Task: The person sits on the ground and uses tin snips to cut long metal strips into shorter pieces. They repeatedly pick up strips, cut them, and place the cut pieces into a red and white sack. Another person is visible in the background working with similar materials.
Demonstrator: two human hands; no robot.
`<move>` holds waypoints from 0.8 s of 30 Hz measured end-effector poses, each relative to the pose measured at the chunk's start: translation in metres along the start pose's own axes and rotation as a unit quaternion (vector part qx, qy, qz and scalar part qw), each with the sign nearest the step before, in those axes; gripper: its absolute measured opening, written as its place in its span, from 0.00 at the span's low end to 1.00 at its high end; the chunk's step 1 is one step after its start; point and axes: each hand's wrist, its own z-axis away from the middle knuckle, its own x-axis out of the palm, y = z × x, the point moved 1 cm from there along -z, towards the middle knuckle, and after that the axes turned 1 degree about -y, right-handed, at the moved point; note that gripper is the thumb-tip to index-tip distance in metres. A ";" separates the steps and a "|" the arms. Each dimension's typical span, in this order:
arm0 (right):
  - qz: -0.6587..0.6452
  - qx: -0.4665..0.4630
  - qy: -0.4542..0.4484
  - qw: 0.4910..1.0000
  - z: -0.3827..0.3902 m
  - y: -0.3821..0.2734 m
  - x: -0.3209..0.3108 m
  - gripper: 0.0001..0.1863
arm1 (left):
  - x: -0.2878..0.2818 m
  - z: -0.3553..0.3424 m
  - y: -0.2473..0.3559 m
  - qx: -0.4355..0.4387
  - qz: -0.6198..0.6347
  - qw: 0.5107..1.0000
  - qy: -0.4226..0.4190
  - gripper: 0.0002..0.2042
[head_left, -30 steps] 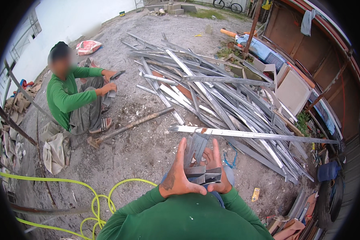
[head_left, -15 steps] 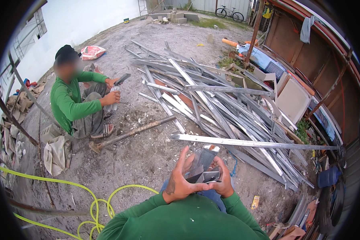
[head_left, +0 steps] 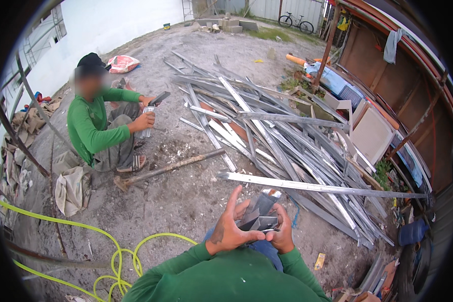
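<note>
Since a second ago, our left hand (head_left: pixel 230 229) and right hand (head_left: pixel 285 234) have closed in around the metal pieces (head_left: pixel 261 205). Beyond them spreads the pile (head_left: pixel 307 151). To our left crouches a co-worker (head_left: pixel 89 127). One long strip (head_left: pixel 307 184) lies along the pile's near side, well right of a hammer (head_left: pixel 171 167). We hold the pieces before our body, right fingers curled round them, left index raised, thumbs nearly meeting at the near end; some left fingers are hidden.
</note>
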 end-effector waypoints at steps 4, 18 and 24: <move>0.024 -0.006 -0.012 1.000 -0.003 0.003 -0.001 0.71 | -0.005 -0.006 -0.003 0.008 -0.046 0.999 -0.014 0.70; 0.050 0.007 -0.028 0.998 -0.002 0.021 -0.013 0.74 | -0.008 -0.010 -0.018 0.005 -0.107 0.994 -0.029 0.64; 0.028 0.008 -0.046 0.999 -0.001 0.023 -0.012 0.72 | -0.007 -0.007 -0.021 0.013 -0.097 0.995 -0.017 0.62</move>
